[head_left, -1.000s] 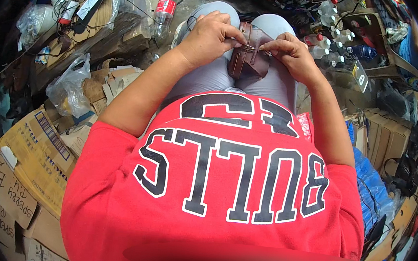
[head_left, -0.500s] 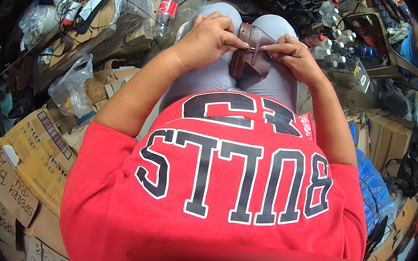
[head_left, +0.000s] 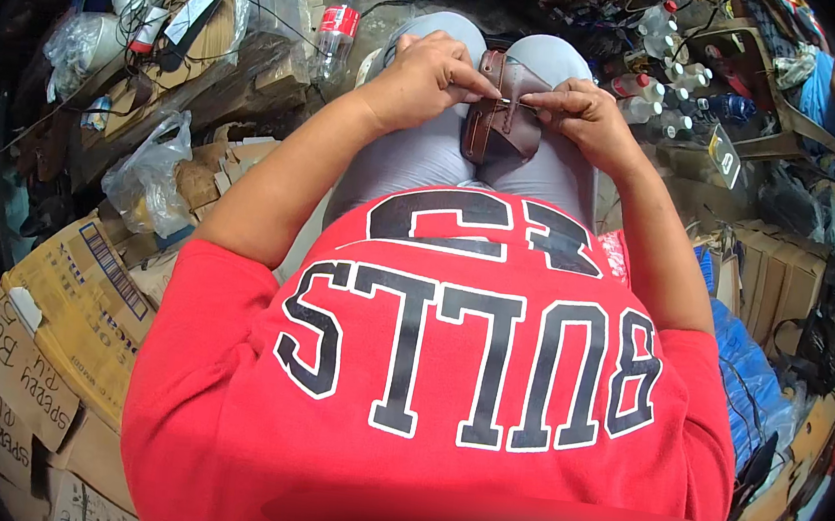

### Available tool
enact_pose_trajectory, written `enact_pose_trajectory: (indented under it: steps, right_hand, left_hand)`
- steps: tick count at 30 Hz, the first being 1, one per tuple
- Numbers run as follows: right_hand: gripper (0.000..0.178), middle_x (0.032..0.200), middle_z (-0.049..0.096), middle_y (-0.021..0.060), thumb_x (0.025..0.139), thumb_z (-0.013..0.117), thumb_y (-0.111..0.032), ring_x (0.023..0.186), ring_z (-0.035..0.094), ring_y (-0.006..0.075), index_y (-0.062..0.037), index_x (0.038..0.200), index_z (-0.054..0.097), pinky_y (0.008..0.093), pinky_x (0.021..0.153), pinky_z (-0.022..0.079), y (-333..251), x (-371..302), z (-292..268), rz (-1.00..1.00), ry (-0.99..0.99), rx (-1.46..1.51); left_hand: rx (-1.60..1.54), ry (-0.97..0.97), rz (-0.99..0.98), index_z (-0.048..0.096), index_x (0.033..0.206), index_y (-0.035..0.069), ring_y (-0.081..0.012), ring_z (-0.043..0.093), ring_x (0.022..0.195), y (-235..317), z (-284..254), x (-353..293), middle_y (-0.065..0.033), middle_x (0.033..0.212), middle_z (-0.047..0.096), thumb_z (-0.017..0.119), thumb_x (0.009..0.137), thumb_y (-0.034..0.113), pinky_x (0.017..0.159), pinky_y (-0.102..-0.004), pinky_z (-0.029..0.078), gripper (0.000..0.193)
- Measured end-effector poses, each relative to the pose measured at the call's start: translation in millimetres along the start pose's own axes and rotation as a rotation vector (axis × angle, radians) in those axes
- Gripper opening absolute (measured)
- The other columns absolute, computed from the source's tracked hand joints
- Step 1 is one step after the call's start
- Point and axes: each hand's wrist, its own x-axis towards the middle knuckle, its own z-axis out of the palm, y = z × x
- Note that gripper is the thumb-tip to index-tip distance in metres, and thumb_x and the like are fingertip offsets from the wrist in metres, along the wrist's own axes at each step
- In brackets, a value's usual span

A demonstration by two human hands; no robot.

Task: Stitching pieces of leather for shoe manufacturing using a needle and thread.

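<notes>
Between my knees stands a dark brown leather piece (head_left: 500, 133) that looks like a shoe upper, with eyelets on its left side and a short row of raised stitches in the middle. Over its top, my left hand (head_left: 441, 70) pinches thumb and forefinger together at the stitched seam. Opposite it, my right hand (head_left: 584, 116) is closed in a similar pinch, close to the same seam. A thin, pale sliver shows between the two sets of fingertips. Whether it is a needle or thread is too small to tell.
Left of my knees stands a clear bottle with a red label (head_left: 336, 37). Several plastic bottles (head_left: 655, 88) cluster at the far right. Cardboard boxes (head_left: 71, 308) lie at the lower left, a plastic bag (head_left: 152, 180) beyond them. Blue plastic sheeting (head_left: 743, 377) lies at right.
Both hands stay pinched at the seam, with only a slight shift of the fingers. The whole view has moved a little, so the surroundings sit slightly lower.
</notes>
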Motion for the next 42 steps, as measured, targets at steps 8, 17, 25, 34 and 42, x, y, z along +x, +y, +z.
enact_pose_trajectory:
  steps: [8, 17, 25, 34, 42]
  right_hand:
    - [0.026, 0.077, 0.063, 0.0026, 0.073, 0.076, -0.013, 0.078, 0.056, 0.0154, -0.0155, 0.099, 0.074, 0.0279, 0.075, 0.046, -1, 3, 14, 0.029, 0.117, -0.038]
    - [0.015, 0.075, 0.065, 0.0015, 0.078, 0.073, -0.014, 0.075, 0.056, 0.0108, -0.0085, 0.092, 0.073, 0.0255, 0.071, 0.045, -5, -1, 13, -0.014, 0.195, 0.013]
    - [0.018, 0.08, 0.059, -0.0014, 0.084, 0.07, -0.018, 0.075, 0.054, 0.0073, -0.0016, 0.092, 0.069, 0.0229, 0.069, 0.045, 7, -3, -21, 0.244, -0.001, 0.275]
    - [0.02, 0.08, 0.062, 0.0065, 0.072, 0.077, -0.02, 0.072, 0.06, 0.0172, -0.0083, 0.088, 0.072, 0.0307, 0.067, 0.048, -7, -2, -16, 0.129, -0.034, -0.093]
    - [0.01, 0.085, 0.057, -0.0019, 0.071, 0.067, -0.016, 0.087, 0.055, 0.0172, -0.0175, 0.077, 0.059, 0.0365, 0.089, 0.034, -12, -11, -21, -0.39, 0.33, -0.879]
  left_hand:
    - [-0.019, 0.029, -0.155, 0.068, 0.085, 0.018, -0.0149, 0.055, 0.086, 18, 11, 2, 0.0055, 0.078, 0.061, 0.072, 0.073, 0.015, 0.085, -0.0352, 0.029, 0.013]
    - [-0.058, 0.108, -0.211, 0.068, 0.09, 0.014, -0.0175, 0.057, 0.085, 22, 16, -4, 0.001, 0.078, 0.064, 0.073, 0.073, 0.015, 0.085, -0.0351, 0.033, 0.018]
    - [-0.111, 0.101, -0.132, 0.071, 0.09, 0.013, -0.0223, 0.056, 0.085, 12, 10, -6, -0.0034, 0.083, 0.065, 0.071, 0.072, 0.006, 0.079, -0.0332, 0.044, 0.02]
    - [-0.063, 0.04, -0.039, 0.071, 0.097, 0.018, -0.0232, 0.053, 0.083, 10, 5, -7, -0.0028, 0.079, 0.061, 0.065, 0.075, 0.002, 0.082, -0.0357, 0.04, 0.028]
    - [-0.007, 0.034, -0.029, 0.07, 0.105, 0.023, -0.0231, 0.05, 0.082, 13, 7, -9, -0.0027, 0.076, 0.053, 0.062, 0.076, 0.0, 0.081, -0.0354, 0.039, 0.038]
